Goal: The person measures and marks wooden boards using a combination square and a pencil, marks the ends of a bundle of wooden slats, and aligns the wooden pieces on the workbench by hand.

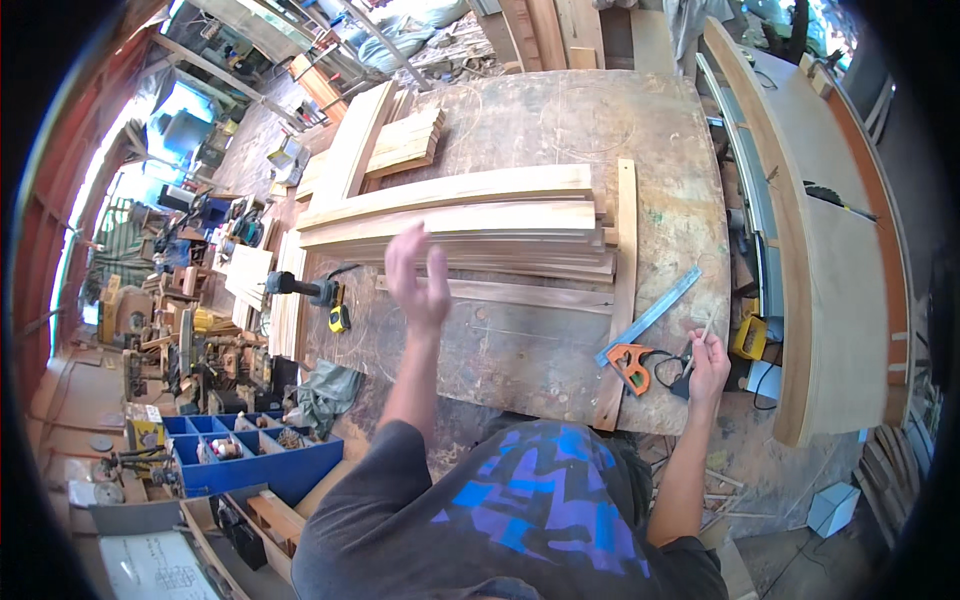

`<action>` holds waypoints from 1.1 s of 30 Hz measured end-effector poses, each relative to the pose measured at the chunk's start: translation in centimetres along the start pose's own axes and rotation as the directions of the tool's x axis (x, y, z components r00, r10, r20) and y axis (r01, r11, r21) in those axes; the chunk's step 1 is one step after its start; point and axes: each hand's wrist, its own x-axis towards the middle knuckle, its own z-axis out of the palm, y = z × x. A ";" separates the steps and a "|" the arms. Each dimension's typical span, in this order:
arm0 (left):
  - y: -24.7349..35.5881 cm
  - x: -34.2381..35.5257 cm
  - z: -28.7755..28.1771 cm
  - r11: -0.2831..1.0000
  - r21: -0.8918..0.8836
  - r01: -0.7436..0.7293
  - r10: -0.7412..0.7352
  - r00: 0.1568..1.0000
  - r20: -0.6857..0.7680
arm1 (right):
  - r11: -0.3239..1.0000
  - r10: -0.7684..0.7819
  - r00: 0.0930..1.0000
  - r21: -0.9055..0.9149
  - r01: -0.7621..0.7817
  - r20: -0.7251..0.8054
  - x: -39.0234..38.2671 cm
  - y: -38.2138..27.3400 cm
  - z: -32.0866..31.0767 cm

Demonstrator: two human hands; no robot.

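My left hand [418,280] is raised over the near side of a stack of planed boards [450,222], fingers apart and nothing in it. Whether it touches the boards I cannot tell. At the bench's right edge my right hand [708,364] is closed round a thin, pale pencil-like stick [710,325] that points upward. Left of that hand lies an orange handle-like piece [630,366] with openings, beside a straight blue-grey metal blade [655,312]. Both rest across or near a long wooden strip [625,240] at the right end of the boards.
A black and yellow power tool [325,292] sits on the worn wooden bench [500,350], left of my left hand. Shorter boards [405,143] lie at the back left. A blue divided box [255,465] stands lower left. Long panels [785,290] run along the right.
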 end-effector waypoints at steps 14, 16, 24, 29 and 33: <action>-0.9 10.4 7.3 0.888 0.405 0.215 -0.428 0.706 0.564 | 0.965 0.162 0.986 0.215 -0.149 -0.042 11.2 -1.8 4.2; -0.8 9.7 8.5 0.858 0.490 0.154 -0.436 0.724 0.534 | 0.981 0.090 0.995 0.178 -0.083 -0.033 13.4 -1.4 5.3; -1.6 7.6 9.6 0.885 0.362 0.293 -0.445 0.759 0.475 | 0.981 0.140 0.990 0.141 -0.135 -0.022 16.7 2.5 9.8; -1.7 6.8 10.2 0.877 0.354 0.325 -0.465 0.759 0.456 | 0.978 0.163 0.987 0.130 -0.164 0.015 16.2 3.3 10.9; -2.1 6.2 10.4 0.880 0.301 0.367 -0.471 0.756 0.455 | 0.997 0.039 0.999 0.069 -0.039 0.008 16.5 2.7 11.1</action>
